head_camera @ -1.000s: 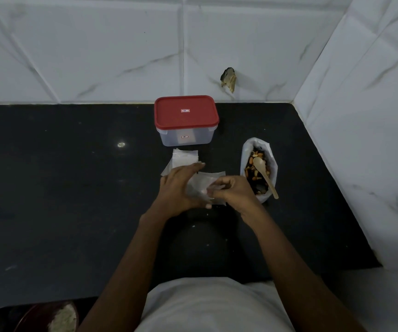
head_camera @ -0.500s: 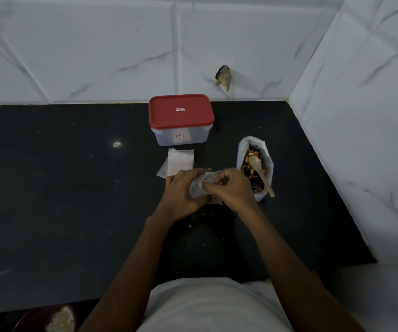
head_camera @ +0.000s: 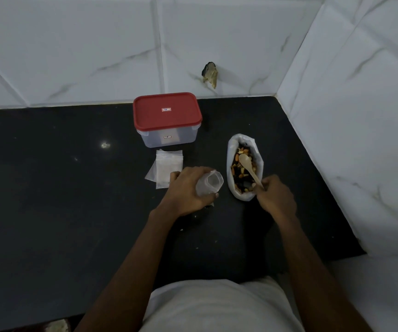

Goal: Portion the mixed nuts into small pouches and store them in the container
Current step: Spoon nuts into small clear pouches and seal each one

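Note:
My left hand point(head_camera: 188, 190) grips a small clear pouch point(head_camera: 211, 185), holding its mouth open and facing up. To its right stands an open white bag of mixed nuts point(head_camera: 243, 166). A wooden spoon point(head_camera: 249, 167) lies in the bag with its bowl on the nuts, and my right hand point(head_camera: 277, 196) pinches the spoon's handle at the bag's near end. Several flat empty pouches point(head_camera: 166, 168) lie stacked just left of my left hand. Behind them stands the clear container point(head_camera: 169, 137) with its red lid point(head_camera: 166, 111) on.
All of this sits on a black countertop point(head_camera: 49, 188) in a corner of white marble-tiled walls point(head_camera: 351, 116). A broken hole point(head_camera: 210, 71) marks the back wall. The counter's right edge lies close to the nut bag.
Both hands were working the pouch open together. Now the left hand alone holds the opened pouch, and the right hand has moved right and taken the spoon's handle.

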Available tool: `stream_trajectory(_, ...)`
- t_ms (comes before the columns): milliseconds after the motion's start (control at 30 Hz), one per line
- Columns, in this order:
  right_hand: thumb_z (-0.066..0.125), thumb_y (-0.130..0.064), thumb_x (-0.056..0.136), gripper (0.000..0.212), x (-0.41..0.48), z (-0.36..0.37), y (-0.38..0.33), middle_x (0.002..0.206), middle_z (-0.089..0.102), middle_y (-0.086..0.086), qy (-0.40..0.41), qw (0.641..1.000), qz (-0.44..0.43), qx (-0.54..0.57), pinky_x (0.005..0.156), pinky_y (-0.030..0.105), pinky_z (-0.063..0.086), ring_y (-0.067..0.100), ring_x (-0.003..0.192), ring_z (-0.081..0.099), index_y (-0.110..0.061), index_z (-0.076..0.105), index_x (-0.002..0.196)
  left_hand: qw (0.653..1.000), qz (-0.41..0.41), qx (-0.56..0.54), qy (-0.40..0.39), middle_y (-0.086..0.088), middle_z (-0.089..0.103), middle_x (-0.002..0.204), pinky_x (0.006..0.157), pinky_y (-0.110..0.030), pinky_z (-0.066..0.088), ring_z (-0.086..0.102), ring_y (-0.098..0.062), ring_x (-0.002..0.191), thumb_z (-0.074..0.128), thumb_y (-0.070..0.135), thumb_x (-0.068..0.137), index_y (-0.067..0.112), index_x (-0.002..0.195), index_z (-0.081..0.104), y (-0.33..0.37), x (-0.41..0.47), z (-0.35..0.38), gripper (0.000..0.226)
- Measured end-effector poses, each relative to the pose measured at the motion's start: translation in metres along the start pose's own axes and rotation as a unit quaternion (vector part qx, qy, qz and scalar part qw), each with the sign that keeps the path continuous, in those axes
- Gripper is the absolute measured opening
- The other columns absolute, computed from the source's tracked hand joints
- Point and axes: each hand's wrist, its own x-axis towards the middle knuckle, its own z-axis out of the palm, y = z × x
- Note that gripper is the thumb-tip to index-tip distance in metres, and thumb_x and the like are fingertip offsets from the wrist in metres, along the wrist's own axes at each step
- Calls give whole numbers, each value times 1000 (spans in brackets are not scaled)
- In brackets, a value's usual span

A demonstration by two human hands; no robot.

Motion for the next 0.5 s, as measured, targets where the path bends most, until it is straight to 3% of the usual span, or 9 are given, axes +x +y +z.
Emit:
stream_trajectory(133,66,-39,91,14,1,-10,3,89,63,-6,41,997,-23,57,72,33,50,12,80,60,-27,60,96,999,21,22,-20,10,52,136,103,-31,23,40,-8,128,71,50,81,32,137,46,6,14,2,64)
stream_trajectory(300,70,-26,89,10,-2,-30,4,87,66,-6,151,979,-73,114,61,22,39,5,75,57,-20,71,97,993,35,51,-99,8,52,135,104,-33,21,41,-10,128,69,54,81,33,134,46,7,29,4,61)
stream_trajectory(400,70,-24,89,4,-6,-36,1,80,65,-6,184,973,-96,103,57,18,35,1,68,54,-20,70,89,986,38,67,-147,6,51,136,107,-37,20,39,-12,129,70,53,80,32,135,46,10,35,5,63)
stream_trajectory(500,73,-23,85,5,-11,-38,-5,75,66,-6,185,973,-107,83,60,21,41,4,68,58,-18,71,84,981,51,87,-166,4,50,138,109,-38,17,38,-14,131,71,52,80,30,136,46,13,39,6,65)
